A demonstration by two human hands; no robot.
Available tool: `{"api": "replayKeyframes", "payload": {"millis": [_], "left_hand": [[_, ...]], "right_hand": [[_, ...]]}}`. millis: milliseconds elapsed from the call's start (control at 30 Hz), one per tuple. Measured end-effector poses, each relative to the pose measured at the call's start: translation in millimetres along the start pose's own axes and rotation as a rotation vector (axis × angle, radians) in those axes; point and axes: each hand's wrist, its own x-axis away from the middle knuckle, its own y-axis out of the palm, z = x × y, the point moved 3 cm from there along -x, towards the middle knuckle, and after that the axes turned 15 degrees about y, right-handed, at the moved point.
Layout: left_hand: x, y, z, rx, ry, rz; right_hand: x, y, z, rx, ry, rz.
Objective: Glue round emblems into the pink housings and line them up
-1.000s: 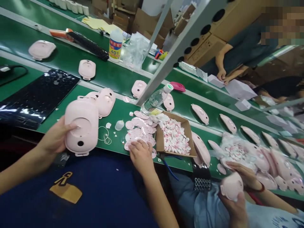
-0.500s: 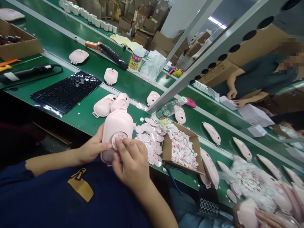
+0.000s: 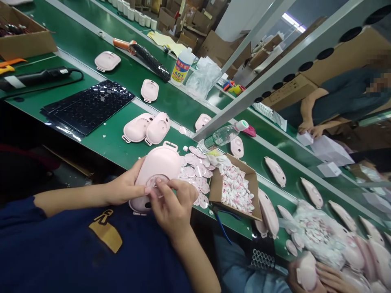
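A pale pink plastic housing (image 3: 160,162) with a round recess and slotted tabs at its ends is held before my chest. My left hand (image 3: 130,186) grips it from the left side, thumb lying on its face near the recess. Over the recess, my right hand (image 3: 175,205) has its fingertips pinched together. A round pinkish disc seems to sit under them, but the fingers partly cover it. Right beside the housing, several loose oval discs (image 3: 195,171) lie spread on the green table.
A cardboard box (image 3: 216,186) of small white-and-pink pieces stands right of the discs, with a clear bottle (image 3: 221,136) behind. Black sheets (image 3: 88,108) and two more housings (image 3: 157,128) lie ahead. A metal post (image 3: 232,103) slants upward. A co-worker's hands (image 3: 328,276) hold another housing, lower right.
The housing and both hands have shifted slightly right in view. My right fingers have risen from lying over the disc to a fingertip pinch at the recess. The view has tilted a little.
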Motion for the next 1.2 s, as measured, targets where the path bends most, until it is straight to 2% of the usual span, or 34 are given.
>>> {"api": "replayKeyframes", "payload": {"millis": [100,167,233,267,333,400,467,533,600,667,800,867,933,1033,1200], "left_hand": [[-1,-4,-2,-0.07,0.01,0.064],[-1,-13,-4,-0.089,0.011,0.159],[-1,-27,-5,-0.064,0.013,0.299],[-2,-34,-4,-0.042,0.019,0.373],[-3,-46,-3,0.003,0.03,0.496],[-5,-50,1,0.033,0.032,0.579],[-6,-47,6,0.051,0.019,0.627],[-5,-42,10,0.064,0.003,0.644],[-3,-38,11,0.075,-0.02,0.641],[1,-39,10,0.069,-0.027,0.633],[5,-46,1,-0.021,0.014,0.563],[4,-47,-4,-0.085,0.065,0.503],[3,-44,-7,-0.153,0.129,0.433],[1,-37,-11,-0.257,0.213,0.345],[2,-27,-12,-0.417,0.466,0.252]], "right_hand": [[6,-5,6,-0.048,-0.019,0.024],[8,-9,21,-0.107,0.004,0.109],[6,-5,43,-0.089,0.106,0.184],[4,1,56,-0.034,0.197,0.174],[-3,23,82,0.115,0.427,0.038],[-11,51,102,0.199,0.643,-0.17],[-20,75,111,0.149,0.76,-0.3],[-31,90,113,0.051,0.791,-0.324],[-37,91,112,-0.035,0.767,-0.304],[-38,81,108,-0.136,0.699,-0.297],[-18,42,92,-0.403,0.522,-0.375],[-6,19,79,-0.475,0.41,-0.354],[3,-2,62,-0.418,0.279,-0.285],[8,-21,37,-0.165,0.126,-0.247],[5,-32,17,0.019,0.045,-0.243]]}}
